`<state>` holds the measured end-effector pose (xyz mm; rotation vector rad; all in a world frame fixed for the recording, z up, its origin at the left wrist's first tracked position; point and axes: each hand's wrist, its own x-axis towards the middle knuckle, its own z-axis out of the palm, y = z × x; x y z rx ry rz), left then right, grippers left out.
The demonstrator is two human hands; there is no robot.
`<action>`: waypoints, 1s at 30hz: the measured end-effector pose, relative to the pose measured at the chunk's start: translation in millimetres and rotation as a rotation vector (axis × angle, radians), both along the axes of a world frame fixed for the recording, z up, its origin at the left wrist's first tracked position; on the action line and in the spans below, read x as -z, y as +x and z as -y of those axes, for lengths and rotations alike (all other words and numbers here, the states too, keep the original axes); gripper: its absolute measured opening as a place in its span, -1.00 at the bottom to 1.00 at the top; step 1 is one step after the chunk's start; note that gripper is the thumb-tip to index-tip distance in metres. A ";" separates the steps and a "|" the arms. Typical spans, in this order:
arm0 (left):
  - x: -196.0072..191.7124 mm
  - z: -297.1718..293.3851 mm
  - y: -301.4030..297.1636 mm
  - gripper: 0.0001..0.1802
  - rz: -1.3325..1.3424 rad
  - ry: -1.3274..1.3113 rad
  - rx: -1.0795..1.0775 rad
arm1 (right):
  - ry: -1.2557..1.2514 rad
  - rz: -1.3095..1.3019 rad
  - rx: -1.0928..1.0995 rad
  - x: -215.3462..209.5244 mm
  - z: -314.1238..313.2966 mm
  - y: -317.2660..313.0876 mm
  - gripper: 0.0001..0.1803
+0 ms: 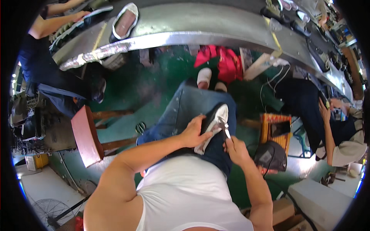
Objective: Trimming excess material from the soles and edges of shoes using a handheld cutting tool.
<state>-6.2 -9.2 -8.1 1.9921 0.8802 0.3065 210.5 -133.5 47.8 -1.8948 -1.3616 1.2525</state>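
A white and dark shoe (220, 111) lies across my thighs, toe pointing away from me. My left hand (194, 132) grips its left side, with fingers over the dark edge and the thumb reaching across the middle. Closed around the handle of metal pincers (226, 130) is my right hand (236, 150), on the shoe's right. The head of the pincers rests at the shoe's front half; whether its jaws bite on the material I cannot tell.
A metal-edged workbench (173, 38) runs across the far side, with a white shoe (125, 22) on it. A reddish stool (86, 134) stands left, an orange woven seat (275, 131) with a black cap (271, 156) right. Co-workers sit at both sides. A red bag (227, 63) lies beneath the bench.
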 end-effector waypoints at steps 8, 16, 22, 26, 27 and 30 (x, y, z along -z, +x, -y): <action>-44.3 -85.8 7.8 -0.45 0.368 -0.930 -0.166 | -0.105 -0.492 0.381 47.3 25.1 8.7 -0.53; -266.4 -323.6 42.9 -0.35 -0.148 0.404 -0.110 | -0.229 -0.646 0.380 35.6 -9.0 26.1 -0.45; -246.3 -486.1 112.9 -0.33 -0.853 1.221 0.013 | -0.376 -0.764 0.397 40.1 -25.6 41.4 -0.47; -169.6 -547.1 99.3 -0.22 -0.965 1.157 0.104 | -0.413 -0.718 0.383 40.2 -23.7 43.5 -0.43; -162.2 -549.2 92.4 -0.27 -0.850 1.251 0.026 | -0.406 -0.702 0.373 39.4 -22.9 44.5 -0.42; -167.5 -551.9 81.6 -0.37 -0.730 1.112 0.015 | -0.393 -0.689 0.349 40.0 -30.7 46.8 -0.39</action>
